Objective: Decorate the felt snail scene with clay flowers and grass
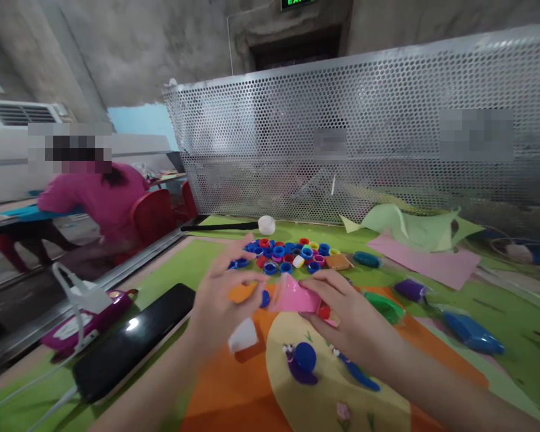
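Observation:
Between thumb and fingers, my right hand point(342, 309) holds a pink packet of modelling clay point(290, 294) in clear wrap. My left hand point(227, 294) is just left of it with fingers apart, slightly blurred; whether a fingertip touches the wrap I cannot tell. Below lies an orange sheet point(229, 390) with a pale yellow rounded shape point(283, 342). A purple clay snail with a blue shell point(303, 360) and a blue clay figure point(357, 369) lie on it, with a small pink flower point(342, 413) lower down. A white piece point(243, 336) sits under my left hand.
Several coloured bottle caps point(288, 255) cluster behind my hands. Blue point(472, 333), purple point(411, 290) and green clay packets point(384, 307) lie to the right. A phone point(135, 342) and cabled purple device point(90, 324) are left. A perforated metal screen point(364, 132) stands behind; a person in pink point(94, 198) sits left.

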Demonstrator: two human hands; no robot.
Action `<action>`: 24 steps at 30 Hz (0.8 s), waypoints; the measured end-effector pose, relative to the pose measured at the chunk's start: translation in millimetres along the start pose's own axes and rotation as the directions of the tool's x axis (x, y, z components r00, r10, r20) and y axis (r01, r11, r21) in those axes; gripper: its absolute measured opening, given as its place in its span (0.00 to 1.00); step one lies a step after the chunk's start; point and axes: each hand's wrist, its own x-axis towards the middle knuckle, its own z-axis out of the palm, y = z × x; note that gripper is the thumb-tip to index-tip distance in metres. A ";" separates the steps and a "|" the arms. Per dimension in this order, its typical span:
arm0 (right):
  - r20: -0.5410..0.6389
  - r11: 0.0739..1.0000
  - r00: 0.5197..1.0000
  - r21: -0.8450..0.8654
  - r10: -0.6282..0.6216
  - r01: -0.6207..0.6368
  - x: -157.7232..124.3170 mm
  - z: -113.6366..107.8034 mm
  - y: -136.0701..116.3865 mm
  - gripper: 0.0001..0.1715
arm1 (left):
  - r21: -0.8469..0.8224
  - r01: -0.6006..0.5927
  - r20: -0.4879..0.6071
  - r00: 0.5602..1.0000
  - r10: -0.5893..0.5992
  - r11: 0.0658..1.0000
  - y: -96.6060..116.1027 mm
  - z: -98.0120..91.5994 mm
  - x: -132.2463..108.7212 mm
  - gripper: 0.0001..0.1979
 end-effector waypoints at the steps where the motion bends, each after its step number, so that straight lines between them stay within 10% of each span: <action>1: -0.011 1.000 1.000 0.020 0.019 -0.019 0.5 0.2 1.9 0.17 | -0.078 0.068 -0.025 0.997 -0.070 0.995 -1.8 -2.9 2.1 0.06; 6: 0.008 0.984 0.993 0.130 0.120 -0.120 2.1 2.4 10.8 0.18 | -0.243 0.146 0.115 0.986 -0.122 0.959 -3.4 -2.2 5.1 0.07; 24: 0.132 0.996 0.990 0.074 0.047 -0.057 0.5 1.1 -2.8 0.19 | 0.164 -0.156 0.151 0.980 0.131 0.974 1.7 10.4 -5.4 0.09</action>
